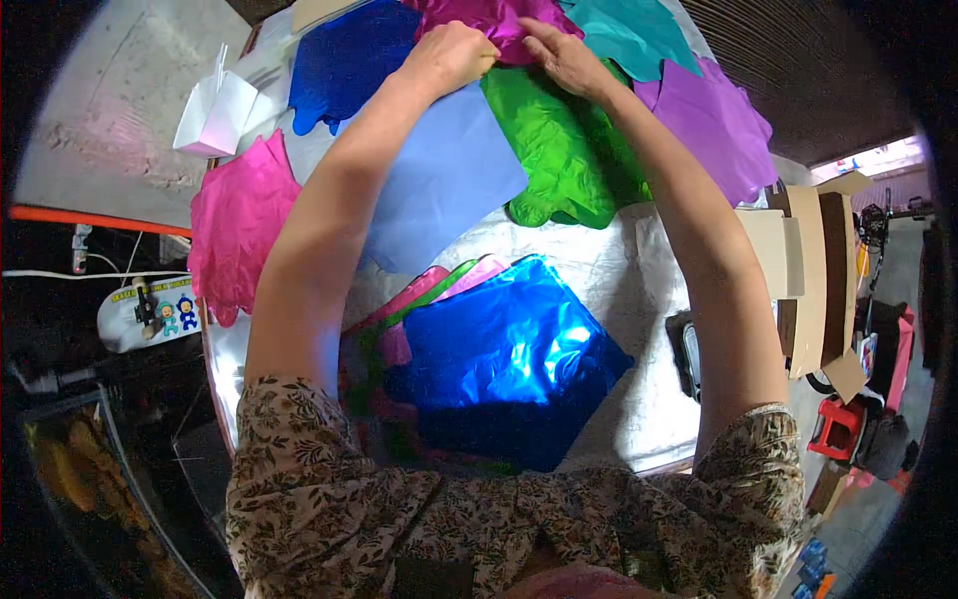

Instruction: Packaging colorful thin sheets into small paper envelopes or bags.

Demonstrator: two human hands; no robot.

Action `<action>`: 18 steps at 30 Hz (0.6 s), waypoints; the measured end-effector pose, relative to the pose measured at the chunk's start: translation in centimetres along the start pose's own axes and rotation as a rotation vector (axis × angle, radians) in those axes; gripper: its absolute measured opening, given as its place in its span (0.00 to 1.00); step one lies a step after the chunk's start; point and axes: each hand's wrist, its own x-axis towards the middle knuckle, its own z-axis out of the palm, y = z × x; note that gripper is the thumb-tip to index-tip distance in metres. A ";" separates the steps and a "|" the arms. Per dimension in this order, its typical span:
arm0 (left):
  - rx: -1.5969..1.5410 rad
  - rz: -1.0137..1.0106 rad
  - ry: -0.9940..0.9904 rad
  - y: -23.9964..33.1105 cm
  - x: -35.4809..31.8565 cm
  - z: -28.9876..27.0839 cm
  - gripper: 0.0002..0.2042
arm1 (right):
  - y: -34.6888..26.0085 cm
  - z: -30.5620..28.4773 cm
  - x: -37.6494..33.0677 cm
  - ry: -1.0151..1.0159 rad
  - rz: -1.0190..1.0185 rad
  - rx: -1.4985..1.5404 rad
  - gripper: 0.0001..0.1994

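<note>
At the far side of the table, my left hand (pixel 454 58) is closed over the lower left edge of a magenta foil sheet (pixel 499 20); what its fingers pinch is too small to make out. My right hand (pixel 567 60) lies just right of it on the same foil, fingers stretched and apart. Below both hands lies a flat, crinkled green foil piece (pixel 549 145), beside a pale blue one (pixel 439 150). A dark blue foil (pixel 349 55) is left of my left hand. Teal (pixel 639 35) and purple (pixel 704 130) pieces spread to the right.
Nearest me, a shiny blue foil piece (pixel 509 359) covers pink and green ones on the white table cover (pixel 649 399). A pink foil (pixel 239 225) hangs at the left edge, below a white box (pixel 215 112). Cardboard boxes (pixel 803 280) and a black-rimmed object (pixel 685 349) are at right.
</note>
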 end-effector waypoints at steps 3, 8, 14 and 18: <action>-0.188 -0.310 0.231 -1.1 0.0 0.7 0.15 | -1.4 -0.9 -0.3 0.237 0.257 0.186 0.22; -0.587 -0.653 0.285 -4.1 0.6 2.9 0.21 | -5.6 -4.1 -2.4 0.291 0.106 0.120 0.22; -0.604 -0.706 0.280 -4.0 1.1 4.0 0.24 | -8.6 -3.5 -2.8 0.160 -0.172 -0.169 0.23; -0.738 -0.699 0.271 -4.0 1.2 4.0 0.23 | -6.1 -1.6 -2.2 0.166 -0.204 -0.507 0.23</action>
